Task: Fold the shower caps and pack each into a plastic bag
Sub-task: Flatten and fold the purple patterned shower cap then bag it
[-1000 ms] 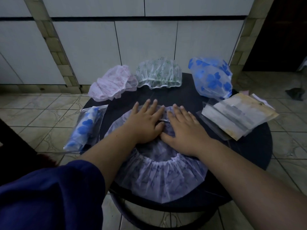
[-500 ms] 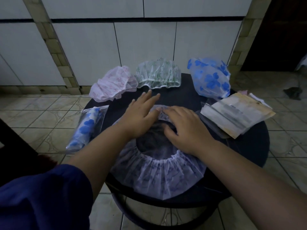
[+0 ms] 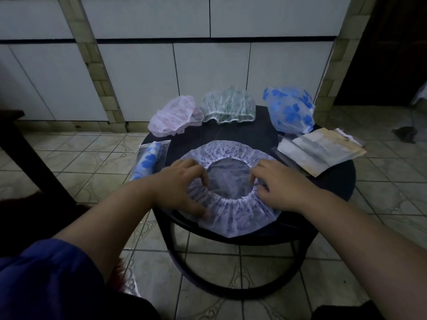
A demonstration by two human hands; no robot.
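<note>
**Purple cap spread flat under both my hands**

At the left edge of the round dark worktop (image 3: 332,181) lies a packed bag (image 3: 150,158) with a blue-flowered cap inside. Behind it sits a pink cap (image 3: 175,116), then a green-patterned cap (image 3: 228,106) at the back. My left hand (image 3: 178,188) has its fingers curled onto the left side of the purple shower cap (image 3: 231,211), pinching the elastic rim. The cap lies opened out in the middle of the worktop, mouth up. My right hand (image 3: 279,188) grips the rim's right side the same way. Further right stands a blue-flowered cap (image 3: 291,112), and beside it a stack of empty plastic bags (image 3: 321,151).
</note>
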